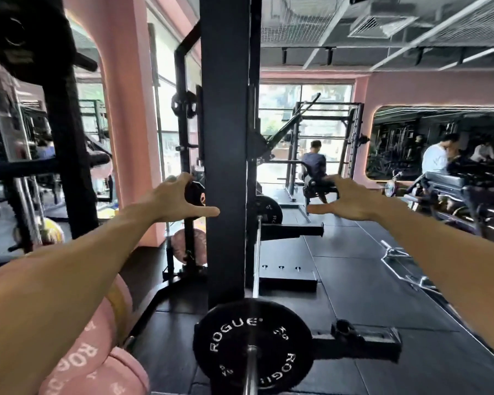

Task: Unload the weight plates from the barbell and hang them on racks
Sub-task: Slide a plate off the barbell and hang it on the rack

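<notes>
Nearest the camera, a black weight plate [253, 346] marked ROGUE is seen mounted on the barbell [251, 374], whose steel sleeve end points toward the viewer at the bottom edge. Just to the left, pink plates [97, 363] with white ROGUE lettering are stacked low beside the left forearm. Behind the black plate, a horizontal black safety arm [357, 344] is fixed to the thick black upright [226, 155] of the rack, which fills the middle of the view. The barbell shaft is seen running away along the right side of the upright to a second black plate [267, 209] at its far end, above another short black arm [291, 230].

Both arms are stretched forward on either side of the upright. The left hand [177, 199] is held with its grip open, fingers spread and thumb extended toward the upright, and nothing is held in it. The right hand [345, 202] is likewise shown with its grip open, fingers spread and empty, well apart from the plates.

Beyond the left hand, small black plates [184, 104] are hung on a storage peg of a further rack. Black rubber flooring [382, 280] is laid throughout. In the distance, a seated person [315, 163] faces a window, and another figure [437, 158] is seen by the mirrored wall.
</notes>
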